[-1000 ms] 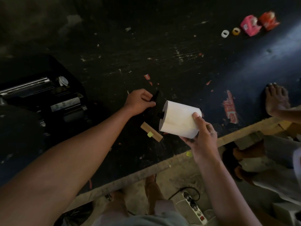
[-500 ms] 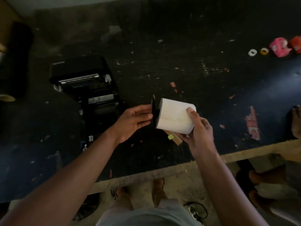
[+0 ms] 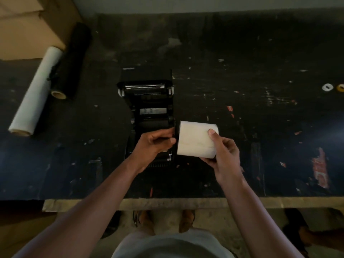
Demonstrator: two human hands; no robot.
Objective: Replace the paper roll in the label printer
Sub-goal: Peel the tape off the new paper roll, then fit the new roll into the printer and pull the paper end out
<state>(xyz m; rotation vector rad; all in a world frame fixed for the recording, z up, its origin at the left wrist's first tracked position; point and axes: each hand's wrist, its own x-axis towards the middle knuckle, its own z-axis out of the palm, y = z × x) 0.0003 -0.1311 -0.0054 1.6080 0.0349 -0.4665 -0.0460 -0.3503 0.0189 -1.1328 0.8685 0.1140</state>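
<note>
The black label printer (image 3: pixel 149 101) stands on the dark table with its lid open, its roller and inner parts showing. My right hand (image 3: pixel 223 155) grips a white paper roll (image 3: pixel 195 138) lying on its side just right of the printer. My left hand (image 3: pixel 154 144) pinches a flat black piece (image 3: pixel 176 138) pressed against the roll's left end, over the printer's near part. The roll's left end face is hidden behind that piece.
A long white roll (image 3: pixel 35 94) and a black roll (image 3: pixel 72 60) lie at the left by a cardboard box (image 3: pixel 26 28). Two small tape rings (image 3: pixel 327 87) sit far right. The table's front edge (image 3: pixel 167 202) runs below my arms, with my feet beyond it.
My view swung left, centring the printer. Both hands carried the roll and black piece over the printer's near right side. My left hand first picked the black piece off the table.
</note>
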